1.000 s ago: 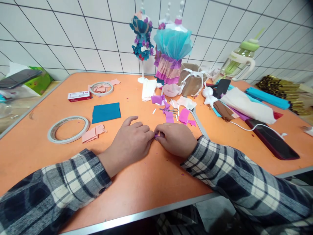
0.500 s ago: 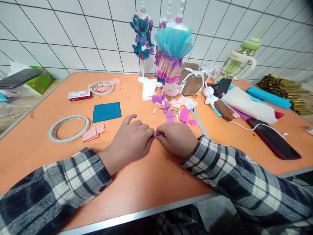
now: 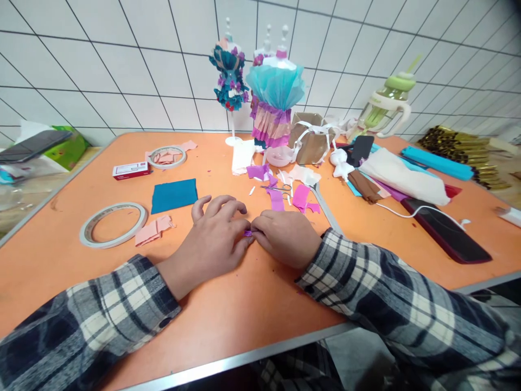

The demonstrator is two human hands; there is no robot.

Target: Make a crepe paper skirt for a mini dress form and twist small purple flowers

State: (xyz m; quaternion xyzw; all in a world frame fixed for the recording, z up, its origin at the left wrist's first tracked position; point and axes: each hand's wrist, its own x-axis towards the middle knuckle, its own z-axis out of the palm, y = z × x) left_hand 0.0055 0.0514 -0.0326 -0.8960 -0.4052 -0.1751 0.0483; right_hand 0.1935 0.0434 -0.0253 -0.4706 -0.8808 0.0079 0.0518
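Note:
Between my two hands sits a small piece of purple crepe paper (image 3: 248, 233), mostly hidden by the fingers. My left hand (image 3: 215, 236) pinches it between thumb and index finger, while its other fingers are raised and spread. From the other side my right hand (image 3: 287, 236) is closed on the same piece, its fingertips touching those of the left. Just beyond the hands lie purple paper scraps (image 3: 277, 200), a brighter magenta scrap (image 3: 301, 197) and small scissors (image 3: 280, 188). A blue paper rectangle (image 3: 174, 196) lies past my left hand.
Tape rolls (image 3: 86, 233), folded pink paper (image 3: 152, 231) and a staple box (image 3: 131, 170) lie left. Dressed mini mannequins (image 3: 275, 87) stand behind, near a brown box (image 3: 308, 138). A phone (image 3: 448, 231), paper rolls (image 3: 407, 176) and a bottle (image 3: 385, 106) are right.
More of the purple paper shows between my fingertips. My left hand's outer fingers have lifted and spread. The whole view has shifted slightly, with objects at the back sitting lower.

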